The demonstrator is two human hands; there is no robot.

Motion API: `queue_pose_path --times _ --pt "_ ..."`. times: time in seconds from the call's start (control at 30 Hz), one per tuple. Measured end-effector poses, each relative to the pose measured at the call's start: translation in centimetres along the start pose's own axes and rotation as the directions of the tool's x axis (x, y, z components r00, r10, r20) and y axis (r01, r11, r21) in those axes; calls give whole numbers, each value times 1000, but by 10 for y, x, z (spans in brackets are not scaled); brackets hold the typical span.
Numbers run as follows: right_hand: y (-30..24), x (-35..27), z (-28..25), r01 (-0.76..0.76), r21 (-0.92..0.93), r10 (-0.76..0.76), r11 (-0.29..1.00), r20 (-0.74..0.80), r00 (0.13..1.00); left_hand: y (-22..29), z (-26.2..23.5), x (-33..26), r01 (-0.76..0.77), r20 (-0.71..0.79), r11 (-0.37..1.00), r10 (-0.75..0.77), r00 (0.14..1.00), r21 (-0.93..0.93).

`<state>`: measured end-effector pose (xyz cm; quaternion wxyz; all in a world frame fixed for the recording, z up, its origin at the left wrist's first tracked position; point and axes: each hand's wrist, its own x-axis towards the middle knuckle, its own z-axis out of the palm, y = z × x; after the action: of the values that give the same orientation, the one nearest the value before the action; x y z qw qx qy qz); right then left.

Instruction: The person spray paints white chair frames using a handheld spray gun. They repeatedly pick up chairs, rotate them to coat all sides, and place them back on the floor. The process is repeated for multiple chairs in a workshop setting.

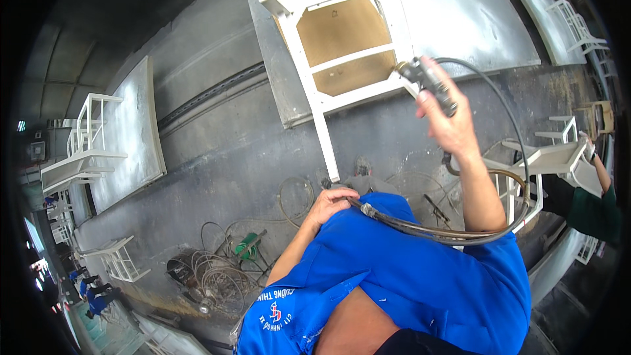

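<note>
My right hand [450, 121] is closed round a metal spray gun [427, 82], its nozzle pointing left beside a white wooden chair frame [351, 100]. The frame lies tilted on a board coated in pale paint [467, 20], and one long leg [324, 141] reaches down toward my waist. A dark hose [506, 108] arcs from the gun, round my right forearm and across my blue shirt. At my waist, my left hand [332, 205] has its fingers bent over the hose bundle [394, 223], close to that leg's end.
Coiled hoses [223, 279] and a green tool [248, 246] lie on the floor at lower left. White chairs [85, 158] stand by a second coated board [128, 135] on the left. At right, a person in a dark green sleeve [595, 213] handles another white chair [552, 158].
</note>
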<state>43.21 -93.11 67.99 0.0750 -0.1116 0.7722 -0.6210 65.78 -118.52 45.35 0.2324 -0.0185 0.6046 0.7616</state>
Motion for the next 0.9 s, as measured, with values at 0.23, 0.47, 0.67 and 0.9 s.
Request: queue_pose_path --times 0.23,0.47,0.67,0.9 --pt "107 -61 49 -140 -175 163 975 127 978 2 8 -6 54 3 994 -54 999 -90" --pt "165 -87 58 -85 -186 66 979 -104 992 11 11 -10 109 28 988 -107 994 -112" --pt "162 -90 11 -285 -197 224 938 -283 933 12 12 -11 109 58 989 -103 993 -97" --pt "151 -94 -6 -391 -281 281 877 -360 890 15 1 -21 146 78 988 -142 987 -49"
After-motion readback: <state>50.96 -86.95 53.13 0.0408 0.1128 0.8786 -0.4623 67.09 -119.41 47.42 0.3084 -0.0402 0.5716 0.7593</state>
